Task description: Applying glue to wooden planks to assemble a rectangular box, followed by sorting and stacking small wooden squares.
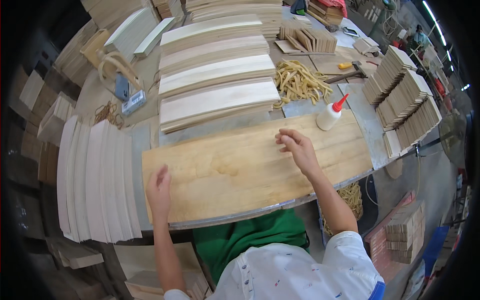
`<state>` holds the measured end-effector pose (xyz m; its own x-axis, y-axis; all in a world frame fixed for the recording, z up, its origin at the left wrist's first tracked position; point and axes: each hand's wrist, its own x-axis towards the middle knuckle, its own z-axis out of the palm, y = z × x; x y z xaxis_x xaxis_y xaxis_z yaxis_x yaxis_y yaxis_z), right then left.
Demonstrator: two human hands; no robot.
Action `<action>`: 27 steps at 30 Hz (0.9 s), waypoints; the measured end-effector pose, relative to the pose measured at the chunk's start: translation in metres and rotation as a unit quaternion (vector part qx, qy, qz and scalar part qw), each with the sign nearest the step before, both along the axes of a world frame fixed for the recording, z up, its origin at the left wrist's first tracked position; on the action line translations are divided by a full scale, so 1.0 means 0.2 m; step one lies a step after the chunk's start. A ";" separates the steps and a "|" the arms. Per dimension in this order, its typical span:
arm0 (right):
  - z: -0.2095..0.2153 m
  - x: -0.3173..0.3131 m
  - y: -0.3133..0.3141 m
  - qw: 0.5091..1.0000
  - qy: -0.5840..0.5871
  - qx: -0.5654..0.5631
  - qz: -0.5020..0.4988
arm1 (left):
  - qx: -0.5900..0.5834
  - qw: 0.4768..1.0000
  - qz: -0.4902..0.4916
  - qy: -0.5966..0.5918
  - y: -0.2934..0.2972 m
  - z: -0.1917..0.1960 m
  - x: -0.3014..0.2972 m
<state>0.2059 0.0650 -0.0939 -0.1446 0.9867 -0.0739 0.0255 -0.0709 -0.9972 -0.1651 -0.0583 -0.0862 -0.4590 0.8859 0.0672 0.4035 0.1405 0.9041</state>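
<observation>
A long pale wooden board [235,182] lies flat in front of me along the table's near edge. Over its left end is my left hand [159,192], slightly blurred, with loosely bent fingers and nothing visible in them. My right hand [297,148] hovers above the board right of its middle; its fingers are half curled and apart, and no object shows in them. A white squeeze bottle [328,118] with a red pointed nozzle stands upright on the board's far right part, beyond my right hand.
Stacked thin wooden panels [217,102] stand behind the board; more panels [97,182] stand to its left. Yellowish bands [300,84] lie heaped near a hammer [350,72]. Stacked small wood pieces [407,100] line the right edge. Below sits a bin [369,202] with more bands.
</observation>
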 end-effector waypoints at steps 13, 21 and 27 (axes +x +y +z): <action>0.19 0.03 1.05 0.996 0.000 0.053 -0.070 | -0.018 0.994 -0.012 0.107 1.24 0.19 -0.35; 0.22 -0.10 1.62 0.978 -0.184 0.044 -0.088 | -0.051 0.991 0.006 0.125 1.74 0.17 -0.50; 0.26 -0.14 1.60 0.979 -0.201 -0.016 -0.034 | -0.074 0.995 -0.065 0.030 1.70 0.14 -0.51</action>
